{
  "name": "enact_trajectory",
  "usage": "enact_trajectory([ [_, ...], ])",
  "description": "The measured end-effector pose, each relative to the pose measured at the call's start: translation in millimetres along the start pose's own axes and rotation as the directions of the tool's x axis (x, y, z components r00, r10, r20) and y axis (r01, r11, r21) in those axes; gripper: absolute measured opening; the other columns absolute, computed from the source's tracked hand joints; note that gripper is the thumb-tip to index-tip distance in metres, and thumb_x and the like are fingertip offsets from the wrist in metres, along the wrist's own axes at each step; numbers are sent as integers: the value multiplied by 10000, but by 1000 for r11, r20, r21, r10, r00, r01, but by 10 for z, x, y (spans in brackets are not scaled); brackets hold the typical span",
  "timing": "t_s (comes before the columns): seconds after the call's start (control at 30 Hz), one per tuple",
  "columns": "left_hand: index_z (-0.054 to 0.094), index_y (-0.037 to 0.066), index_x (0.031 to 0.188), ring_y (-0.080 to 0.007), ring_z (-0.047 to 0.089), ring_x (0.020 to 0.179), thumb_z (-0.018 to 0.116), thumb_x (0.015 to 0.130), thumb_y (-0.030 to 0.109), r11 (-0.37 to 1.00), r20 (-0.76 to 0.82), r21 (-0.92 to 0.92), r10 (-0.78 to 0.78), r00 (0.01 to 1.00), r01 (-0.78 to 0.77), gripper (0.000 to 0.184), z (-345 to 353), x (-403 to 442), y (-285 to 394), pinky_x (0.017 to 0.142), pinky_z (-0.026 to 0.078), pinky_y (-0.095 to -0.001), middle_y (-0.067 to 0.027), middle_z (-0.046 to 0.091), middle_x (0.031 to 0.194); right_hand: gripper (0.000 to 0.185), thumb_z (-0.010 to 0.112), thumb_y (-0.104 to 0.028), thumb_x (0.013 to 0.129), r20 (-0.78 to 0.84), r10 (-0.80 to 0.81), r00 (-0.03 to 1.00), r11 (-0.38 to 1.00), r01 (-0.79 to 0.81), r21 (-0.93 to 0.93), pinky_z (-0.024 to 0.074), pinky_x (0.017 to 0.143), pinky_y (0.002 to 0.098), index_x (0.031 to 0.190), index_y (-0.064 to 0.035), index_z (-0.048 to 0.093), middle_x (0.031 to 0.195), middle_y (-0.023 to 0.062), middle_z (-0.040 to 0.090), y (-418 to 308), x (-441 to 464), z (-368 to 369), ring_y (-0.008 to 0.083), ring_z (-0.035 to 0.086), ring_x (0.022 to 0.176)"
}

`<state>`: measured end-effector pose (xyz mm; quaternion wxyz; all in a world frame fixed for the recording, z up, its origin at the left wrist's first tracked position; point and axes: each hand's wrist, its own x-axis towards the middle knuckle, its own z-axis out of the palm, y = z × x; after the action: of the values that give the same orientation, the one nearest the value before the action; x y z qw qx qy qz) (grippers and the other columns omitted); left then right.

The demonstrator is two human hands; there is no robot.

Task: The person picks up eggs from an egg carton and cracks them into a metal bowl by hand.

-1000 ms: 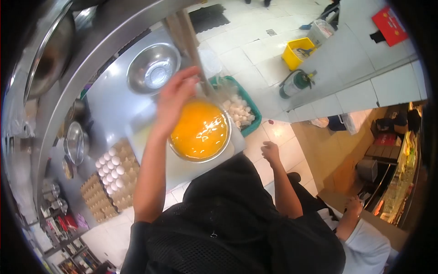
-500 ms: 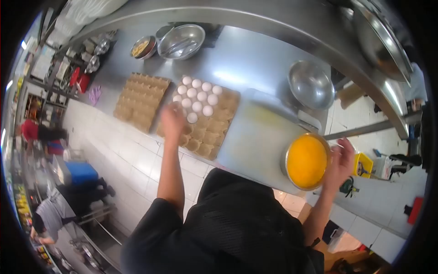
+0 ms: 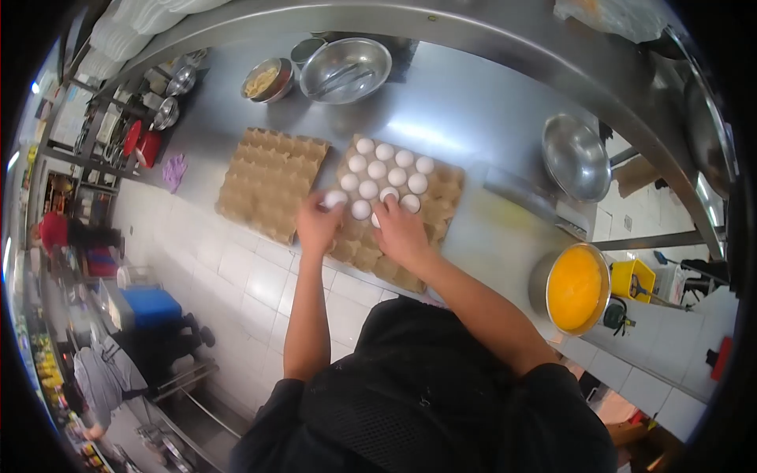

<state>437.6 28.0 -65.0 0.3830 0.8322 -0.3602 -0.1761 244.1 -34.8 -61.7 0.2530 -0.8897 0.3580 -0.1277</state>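
Note:
White eggs (image 3: 377,170) fill part of a brown cardboard egg tray (image 3: 364,257) on the steel counter. My left hand (image 3: 317,227) is closed at the tray's left edge, its fingers around a white egg (image 3: 334,199). Over the nearest row, my right hand (image 3: 405,236) curls its fingertips round an egg (image 3: 389,194); part of that egg is hidden by the fingers. To the left lies a second cardboard tray (image 3: 272,183) with no eggs showing. A metal bowl of orange-yellow beaten egg (image 3: 578,290) stands at the right, apart from both hands.
A pale cutting board (image 3: 493,236) lies between tray and egg bowl. Steel bowls stand behind: one with utensils (image 3: 371,51), another (image 3: 579,158) at right. A purple cloth (image 3: 174,172) lies at left. A metal shelf edge (image 3: 473,35) crosses above. Another person (image 3: 106,374) works at far left.
My right hand has left the side of the egg bowl and moved left onto the eggs. My left hand now has an egg in its fingers. The view has shifted, placing the counter things farther right.

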Motion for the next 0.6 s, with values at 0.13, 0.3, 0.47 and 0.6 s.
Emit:
enact_trajectory([
  [0.13, 526, 2, 1401, -188, 671, 821, 688, 928, 139, 372, 361, -845, -134, 923, 385, 518, -152, -29, 58, 698, 569, -289, -77, 674, 1115, 409, 726, -68, 816, -134, 49, 990, 971, -16, 239, 564, 725, 420, 1194, -37, 573, 1120, 142, 541, 108, -95, 19, 297, 666, 943],
  [0.3, 447, -30, 1447, -239, 615, 1018, 690, 924, 110, -79, 508, -833, 283, 814, 548, 593, 189, -303, 461, 897, 558, -294, -176, 591, 1281, 483, 737, 83, 812, -53, 460, 886, 293, -95, 951, 559, 778, 287, 1232, -40, 531, 1124, 47, 542, 249, -719, -645, 155, 632, 991],
  [0.47, 432, -20, 1449, -269, 669, 1009, 733, 890, 131, 81, 686, -671, 444, 576, 737, 652, 842, -814, 1338, 895, 582, -297, -254, 559, 1355, 437, 671, 105, 858, -298, 644, 704, 375, 48, 926, 578, 855, 320, 1221, -61, 494, 1171, 69, 553, 643, -1862, -1366, 163, 636, 1026],
  [0.6, 460, -5, 1429, -279, 716, 995, 721, 898, 83, 276, 794, -455, 557, 245, 846, 599, 1338, -1434, 2128, 912, 592, -323, -219, 612, 1293, 473, 609, 57, 933, -511, 759, 405, 519, 99, 849, 576, 883, 350, 1348, -69, 419, 1216, 124, 557, 648, -2491, -2025, 205, 655, 1007],
])
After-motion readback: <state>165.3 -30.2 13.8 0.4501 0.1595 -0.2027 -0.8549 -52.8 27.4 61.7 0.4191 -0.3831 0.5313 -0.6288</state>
